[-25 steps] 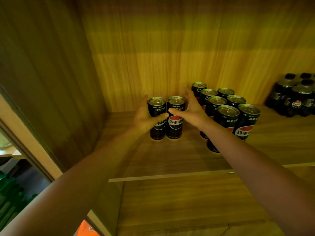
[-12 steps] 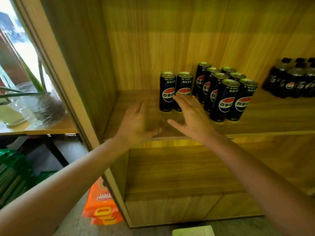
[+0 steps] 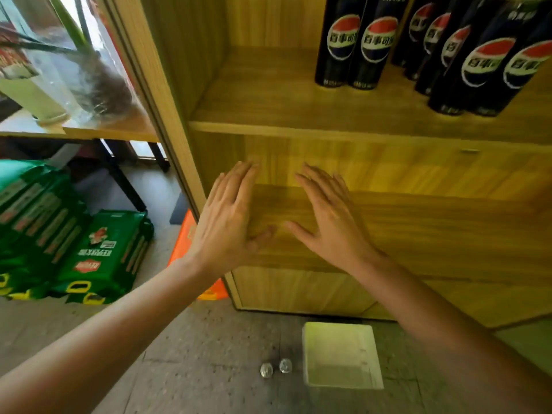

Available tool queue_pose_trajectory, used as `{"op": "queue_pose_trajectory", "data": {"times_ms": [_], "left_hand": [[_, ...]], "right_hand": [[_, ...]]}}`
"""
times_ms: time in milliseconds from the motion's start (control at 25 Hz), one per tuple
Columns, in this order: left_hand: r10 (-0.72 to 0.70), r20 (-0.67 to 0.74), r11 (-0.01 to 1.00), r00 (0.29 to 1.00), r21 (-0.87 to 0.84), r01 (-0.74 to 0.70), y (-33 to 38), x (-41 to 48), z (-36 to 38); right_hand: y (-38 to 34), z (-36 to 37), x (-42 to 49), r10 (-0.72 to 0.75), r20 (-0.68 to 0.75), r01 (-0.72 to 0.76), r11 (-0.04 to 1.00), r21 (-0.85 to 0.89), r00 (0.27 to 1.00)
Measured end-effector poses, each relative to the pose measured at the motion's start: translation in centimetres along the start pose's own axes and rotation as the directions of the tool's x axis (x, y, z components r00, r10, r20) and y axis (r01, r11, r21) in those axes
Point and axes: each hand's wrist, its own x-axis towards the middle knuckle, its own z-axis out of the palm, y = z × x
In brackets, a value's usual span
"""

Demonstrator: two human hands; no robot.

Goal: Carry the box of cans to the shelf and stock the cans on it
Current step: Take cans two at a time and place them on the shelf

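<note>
Several black cola cans (image 3: 355,43) stand upright on the wooden shelf board (image 3: 268,97), two at the left and a tighter group (image 3: 478,64) to their right. My left hand (image 3: 227,222) and my right hand (image 3: 331,219) hover side by side below that board, in front of the lower compartment, fingers spread and holding nothing. On the floor below sits a pale box (image 3: 340,354), seen from above. Two cans (image 3: 274,368) stand on the floor just left of it, only their silver tops showing.
The wooden cabinet's left side panel (image 3: 167,115) runs down to the floor. An orange pack (image 3: 185,237) leans by its base. Green packs (image 3: 98,258) are stacked on the floor at left. A table with a plant in a glass vase (image 3: 89,79) stands behind.
My hands let go of the two left cans and dropped from the shelf board to the lower compartment. The view tilted down, bringing the floor, the box and two cans into sight.
</note>
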Motion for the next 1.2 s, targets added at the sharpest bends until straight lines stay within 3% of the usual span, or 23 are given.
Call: {"op": "queue_pose_trajectory", "data": {"times_ms": [200,520,760,1040,1200], "left_hand": [[-0.068,0.097,0.998,0.993,-0.012,0.069,-3.2,-8.0,11.1],[-0.082,0.3,0.995,0.95,-0.023,0.093,-12.5,-24.6,37.5],[-0.093,0.415,0.993,0.905,-0.028,0.115,-17.3,-35.7,54.5],[-0.072,0.553,0.982,0.83,-0.105,0.156,-16.8,-42.8,64.0],[-0.115,0.588,0.941,0.801,-0.195,0.278,-16.4,-44.5,66.8]], "right_hand": [[1.6,11.3,-6.8,0.046,0.095,-0.053,0.995,0.08,0.994],[6.1,39.1,-20.9,0.113,0.252,-0.161,0.971,0.18,0.961],[9.7,57.9,-31.8,0.121,0.366,-0.18,0.975,0.131,0.923],[11.1,66.6,-39.7,0.18,0.497,-0.252,0.965,0.08,0.849],[11.6,68.9,-42.0,0.206,0.55,-0.312,0.944,0.105,0.809]]}}
